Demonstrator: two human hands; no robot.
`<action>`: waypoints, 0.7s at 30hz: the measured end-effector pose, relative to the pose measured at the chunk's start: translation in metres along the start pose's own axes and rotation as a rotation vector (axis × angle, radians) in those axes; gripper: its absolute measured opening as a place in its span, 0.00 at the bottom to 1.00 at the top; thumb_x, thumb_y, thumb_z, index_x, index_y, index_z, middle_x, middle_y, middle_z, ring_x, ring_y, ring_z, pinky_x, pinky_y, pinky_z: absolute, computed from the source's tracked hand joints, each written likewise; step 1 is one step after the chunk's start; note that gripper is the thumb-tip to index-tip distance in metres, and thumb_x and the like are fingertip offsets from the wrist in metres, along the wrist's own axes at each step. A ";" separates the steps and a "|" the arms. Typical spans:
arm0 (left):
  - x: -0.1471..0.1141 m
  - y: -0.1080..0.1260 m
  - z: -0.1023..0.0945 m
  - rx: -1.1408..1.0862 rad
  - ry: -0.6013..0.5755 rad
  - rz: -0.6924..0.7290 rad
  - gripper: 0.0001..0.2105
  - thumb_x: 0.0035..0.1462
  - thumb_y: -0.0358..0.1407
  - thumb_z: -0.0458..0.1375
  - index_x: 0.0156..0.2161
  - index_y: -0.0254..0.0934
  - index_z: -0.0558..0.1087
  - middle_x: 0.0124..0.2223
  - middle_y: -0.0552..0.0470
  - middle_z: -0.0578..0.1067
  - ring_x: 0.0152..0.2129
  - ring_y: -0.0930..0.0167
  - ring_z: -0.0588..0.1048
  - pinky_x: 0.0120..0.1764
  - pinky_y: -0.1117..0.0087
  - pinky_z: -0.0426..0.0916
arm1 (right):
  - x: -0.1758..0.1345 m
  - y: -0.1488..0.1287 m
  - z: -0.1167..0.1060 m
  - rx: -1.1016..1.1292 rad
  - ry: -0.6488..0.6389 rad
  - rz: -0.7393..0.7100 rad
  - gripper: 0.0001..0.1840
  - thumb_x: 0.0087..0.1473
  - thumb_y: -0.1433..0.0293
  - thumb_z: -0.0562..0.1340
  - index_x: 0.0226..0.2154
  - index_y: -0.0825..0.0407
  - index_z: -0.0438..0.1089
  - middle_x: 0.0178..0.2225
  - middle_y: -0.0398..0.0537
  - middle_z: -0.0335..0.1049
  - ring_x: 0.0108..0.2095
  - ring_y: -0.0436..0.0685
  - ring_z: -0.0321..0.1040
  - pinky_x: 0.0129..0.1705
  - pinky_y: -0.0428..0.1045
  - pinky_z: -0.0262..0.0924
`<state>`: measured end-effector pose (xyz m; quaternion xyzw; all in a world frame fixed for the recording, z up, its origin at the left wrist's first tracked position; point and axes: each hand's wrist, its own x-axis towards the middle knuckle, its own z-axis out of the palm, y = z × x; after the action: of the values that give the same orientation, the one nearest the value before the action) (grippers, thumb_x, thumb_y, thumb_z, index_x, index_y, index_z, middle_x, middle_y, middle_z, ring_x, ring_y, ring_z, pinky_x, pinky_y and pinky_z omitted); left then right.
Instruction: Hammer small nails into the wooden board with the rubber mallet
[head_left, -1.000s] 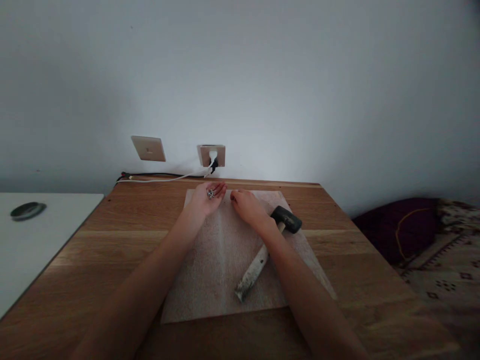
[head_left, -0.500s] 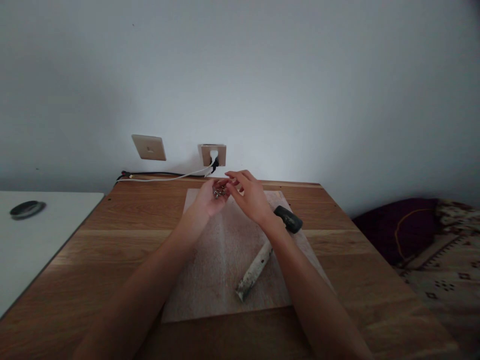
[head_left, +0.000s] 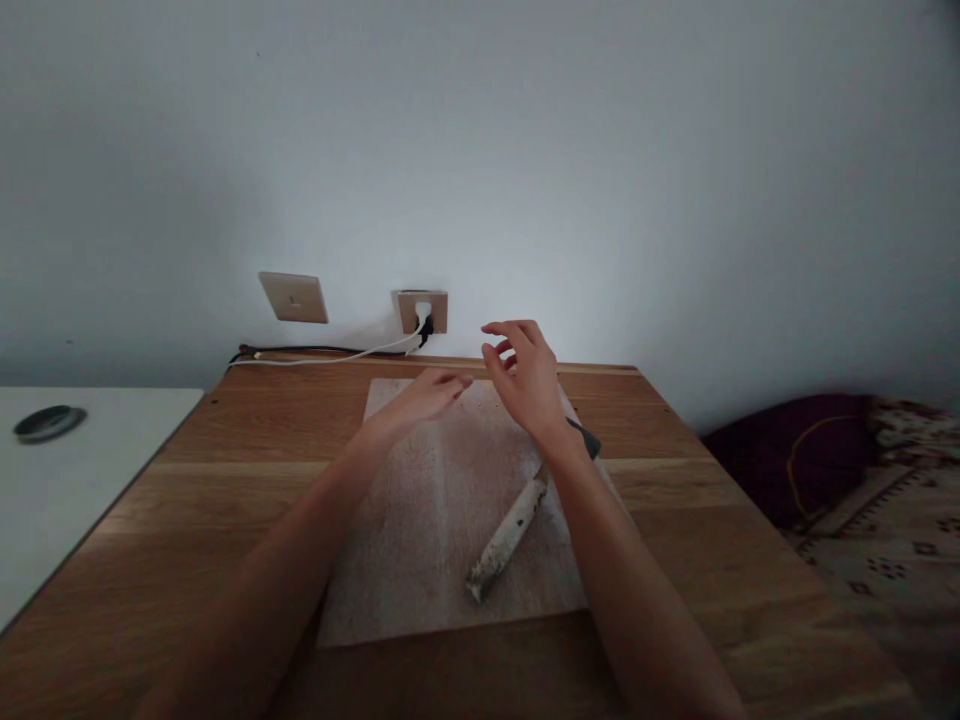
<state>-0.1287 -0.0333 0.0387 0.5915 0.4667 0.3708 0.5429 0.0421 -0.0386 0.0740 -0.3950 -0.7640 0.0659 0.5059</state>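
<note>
My left hand [head_left: 431,393] hangs above the far left part of a pale wooden board [head_left: 405,540], its back toward me and its fingers drawn together. Its palm is hidden, so whatever lies inside does not show. To the right and a little higher, my right hand [head_left: 525,372] is raised with thumb and fingers apart, and nothing shows between them. A hammer lies slantwise on the board, its worn whitish handle [head_left: 510,535] toward me. My right forearm covers part of its dark head [head_left: 592,441].
The board rests on a brown wooden table [head_left: 225,500] against a wall. A socket [head_left: 424,312] with plugs, a wall plate [head_left: 293,297] and cables [head_left: 322,355] are behind. At left, a white surface [head_left: 90,480] bears a dark round object [head_left: 46,423]. Patterned fabric [head_left: 885,550] lies right.
My hands have separated, the right moving right and up. My left hand has turned over from palm up, so the small metal pieces seen in it before are out of sight.
</note>
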 end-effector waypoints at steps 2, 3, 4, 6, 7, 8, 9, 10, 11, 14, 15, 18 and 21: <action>-0.004 -0.002 -0.005 0.507 -0.031 0.073 0.15 0.60 0.34 0.59 0.22 0.37 0.68 0.22 0.55 0.67 0.21 0.72 0.65 0.27 0.71 0.57 | 0.001 0.001 -0.002 -0.004 0.001 0.015 0.11 0.64 0.71 0.61 0.48 0.51 0.74 0.47 0.53 0.68 0.36 0.53 0.74 0.32 0.48 0.71; -0.006 -0.002 -0.007 0.696 -0.056 0.087 0.14 0.60 0.34 0.59 0.22 0.37 0.69 0.24 0.53 0.70 0.24 0.70 0.68 0.30 0.69 0.59 | 0.001 0.001 -0.003 -0.007 -0.003 0.021 0.11 0.64 0.71 0.61 0.48 0.51 0.74 0.47 0.52 0.68 0.36 0.53 0.74 0.32 0.49 0.71; -0.008 -0.003 -0.008 0.833 -0.088 0.092 0.13 0.60 0.34 0.59 0.23 0.36 0.71 0.25 0.51 0.73 0.26 0.68 0.71 0.32 0.68 0.60 | 0.001 0.001 -0.003 -0.010 -0.009 0.025 0.11 0.64 0.72 0.60 0.47 0.51 0.74 0.47 0.52 0.68 0.35 0.53 0.73 0.32 0.49 0.71; -0.012 -0.001 -0.006 0.979 -0.166 0.100 0.10 0.61 0.35 0.59 0.28 0.35 0.75 0.30 0.47 0.77 0.30 0.66 0.74 0.35 0.67 0.62 | 0.001 0.001 -0.003 -0.019 -0.029 0.027 0.11 0.64 0.72 0.60 0.47 0.51 0.74 0.47 0.53 0.68 0.35 0.53 0.73 0.32 0.49 0.71; -0.014 0.000 -0.004 1.013 -0.209 0.110 0.09 0.61 0.35 0.59 0.30 0.35 0.77 0.32 0.46 0.79 0.31 0.65 0.75 0.35 0.67 0.63 | 0.001 0.001 -0.003 -0.029 -0.041 0.026 0.10 0.64 0.72 0.60 0.47 0.51 0.74 0.47 0.53 0.68 0.35 0.53 0.73 0.32 0.49 0.71; -0.015 0.001 -0.002 1.035 -0.250 0.124 0.08 0.61 0.35 0.59 0.33 0.35 0.78 0.34 0.45 0.80 0.32 0.65 0.76 0.36 0.68 0.64 | 0.001 0.001 -0.003 -0.041 -0.052 0.025 0.10 0.64 0.72 0.60 0.47 0.51 0.74 0.47 0.53 0.68 0.35 0.53 0.73 0.32 0.49 0.71; -0.016 0.003 0.000 1.049 -0.288 0.140 0.07 0.60 0.34 0.59 0.35 0.35 0.78 0.36 0.45 0.81 0.33 0.65 0.77 0.36 0.68 0.64 | 0.001 0.002 -0.002 -0.053 -0.060 0.022 0.10 0.63 0.72 0.60 0.46 0.51 0.74 0.47 0.53 0.68 0.35 0.53 0.73 0.32 0.50 0.72; -0.017 0.004 0.002 1.057 -0.324 0.157 0.06 0.59 0.33 0.59 0.36 0.35 0.79 0.37 0.45 0.81 0.33 0.65 0.77 0.36 0.68 0.65 | 0.000 0.002 -0.002 -0.064 -0.068 0.019 0.10 0.63 0.72 0.60 0.46 0.51 0.74 0.47 0.53 0.68 0.35 0.53 0.73 0.33 0.50 0.72; -0.018 0.004 0.003 1.060 -0.355 0.176 0.05 0.58 0.30 0.59 0.36 0.35 0.79 0.38 0.46 0.81 0.34 0.66 0.77 0.36 0.69 0.66 | 0.000 0.002 -0.002 -0.072 -0.074 0.018 0.10 0.63 0.72 0.60 0.46 0.51 0.74 0.47 0.53 0.68 0.34 0.53 0.73 0.35 0.51 0.72; -0.019 0.001 0.005 1.031 -0.392 0.232 0.08 0.52 0.25 0.58 0.35 0.36 0.78 0.36 0.48 0.81 0.33 0.66 0.77 0.36 0.70 0.66 | 0.000 0.004 -0.001 -0.081 -0.099 0.023 0.10 0.64 0.72 0.60 0.46 0.50 0.74 0.48 0.53 0.69 0.35 0.53 0.73 0.37 0.52 0.72; -0.019 -0.001 0.005 1.008 -0.382 0.250 0.08 0.51 0.24 0.58 0.33 0.37 0.78 0.34 0.49 0.80 0.32 0.67 0.76 0.35 0.70 0.66 | 0.000 0.005 0.000 -0.082 -0.111 0.029 0.10 0.64 0.72 0.60 0.46 0.50 0.74 0.48 0.53 0.69 0.35 0.54 0.73 0.38 0.52 0.73; -0.019 -0.005 0.005 0.920 -0.348 0.277 0.09 0.47 0.22 0.58 0.29 0.39 0.76 0.31 0.51 0.79 0.29 0.67 0.75 0.33 0.70 0.64 | -0.001 0.006 0.001 -0.089 -0.138 0.034 0.10 0.64 0.72 0.60 0.46 0.50 0.74 0.48 0.53 0.69 0.35 0.54 0.73 0.39 0.53 0.73; -0.019 -0.006 0.005 0.865 -0.347 0.276 0.10 0.46 0.21 0.59 0.28 0.39 0.75 0.30 0.51 0.77 0.28 0.67 0.73 0.33 0.70 0.63 | -0.002 0.006 0.001 -0.097 -0.142 0.025 0.10 0.64 0.72 0.60 0.46 0.50 0.74 0.48 0.53 0.69 0.35 0.54 0.73 0.40 0.53 0.72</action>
<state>-0.1299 -0.0528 0.0328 0.8726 0.3977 0.1072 0.2627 0.0445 -0.0354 0.0690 -0.4231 -0.7951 0.0628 0.4300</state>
